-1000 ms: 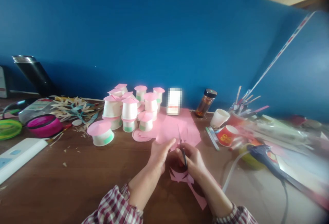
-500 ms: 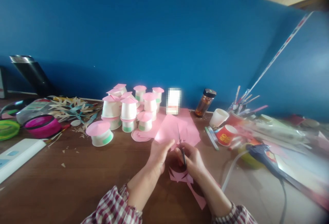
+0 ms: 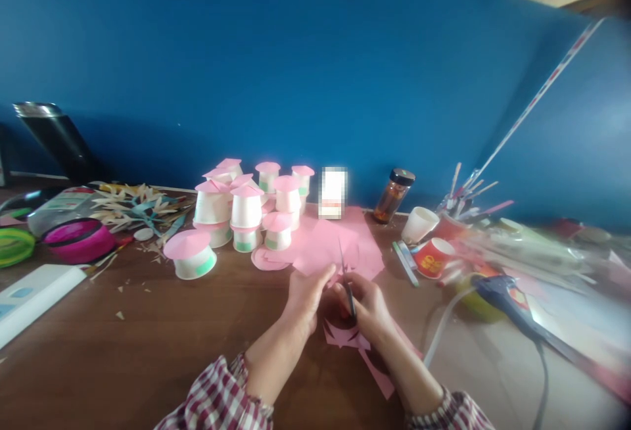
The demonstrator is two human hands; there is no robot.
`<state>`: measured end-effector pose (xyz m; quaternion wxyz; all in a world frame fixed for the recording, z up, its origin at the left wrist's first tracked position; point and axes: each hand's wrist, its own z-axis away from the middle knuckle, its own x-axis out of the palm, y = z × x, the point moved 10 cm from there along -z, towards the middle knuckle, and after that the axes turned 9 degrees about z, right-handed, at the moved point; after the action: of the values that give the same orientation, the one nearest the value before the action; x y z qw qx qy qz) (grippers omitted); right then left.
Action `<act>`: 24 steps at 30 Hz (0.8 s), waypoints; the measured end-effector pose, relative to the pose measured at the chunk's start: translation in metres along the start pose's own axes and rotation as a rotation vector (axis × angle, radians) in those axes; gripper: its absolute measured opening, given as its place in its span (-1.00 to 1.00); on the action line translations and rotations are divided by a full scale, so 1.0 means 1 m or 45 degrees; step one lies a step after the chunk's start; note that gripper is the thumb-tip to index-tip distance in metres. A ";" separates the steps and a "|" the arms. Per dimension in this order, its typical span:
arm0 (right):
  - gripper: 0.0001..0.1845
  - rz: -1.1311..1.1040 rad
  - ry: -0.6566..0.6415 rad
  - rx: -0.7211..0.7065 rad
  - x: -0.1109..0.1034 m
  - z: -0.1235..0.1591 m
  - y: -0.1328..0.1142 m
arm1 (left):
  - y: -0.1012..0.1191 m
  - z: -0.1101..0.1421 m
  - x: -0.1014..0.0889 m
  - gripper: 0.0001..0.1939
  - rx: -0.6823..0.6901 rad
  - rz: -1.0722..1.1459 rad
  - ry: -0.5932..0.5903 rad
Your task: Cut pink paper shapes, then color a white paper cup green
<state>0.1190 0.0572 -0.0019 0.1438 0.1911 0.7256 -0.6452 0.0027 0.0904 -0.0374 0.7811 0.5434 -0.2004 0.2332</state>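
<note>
My left hand (image 3: 304, 296) pinches the near edge of a pink paper sheet (image 3: 323, 249), holding it up above the brown table (image 3: 148, 338). My right hand (image 3: 367, 308) is closed round small scissors (image 3: 346, 279), whose blades point up into the sheet. Pink paper offcuts (image 3: 365, 351) lie on the table under and behind my right hand. Both sleeves are plaid.
A cluster of white paper cups with pink cone lids (image 3: 246, 210) stands behind the sheet. A magenta bowl (image 3: 79, 240), straw scraps (image 3: 140, 210) and a white box (image 3: 29, 295) lie left. An amber jar (image 3: 394, 194), red cup (image 3: 434, 258) and a glue gun (image 3: 507, 298) are right.
The view has drifted slightly. Both hands stay in place on the pink sheet and the scissors, with only small shifts.
</note>
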 end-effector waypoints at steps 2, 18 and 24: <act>-0.80 -0.026 -0.011 0.002 0.002 0.001 0.000 | -0.001 0.000 -0.001 -0.68 -0.015 -0.003 0.015; -0.72 -0.124 0.000 0.021 0.003 0.002 -0.003 | -0.003 0.007 0.004 -0.72 -0.058 0.063 0.003; -0.70 -0.089 0.018 0.020 0.002 0.001 -0.001 | -0.008 -0.001 0.000 -0.66 -0.051 0.059 -0.006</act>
<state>0.1171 0.0559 -0.0024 0.1144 0.1713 0.7278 -0.6542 0.0071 0.0887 -0.0434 0.7858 0.5233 -0.2195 0.2460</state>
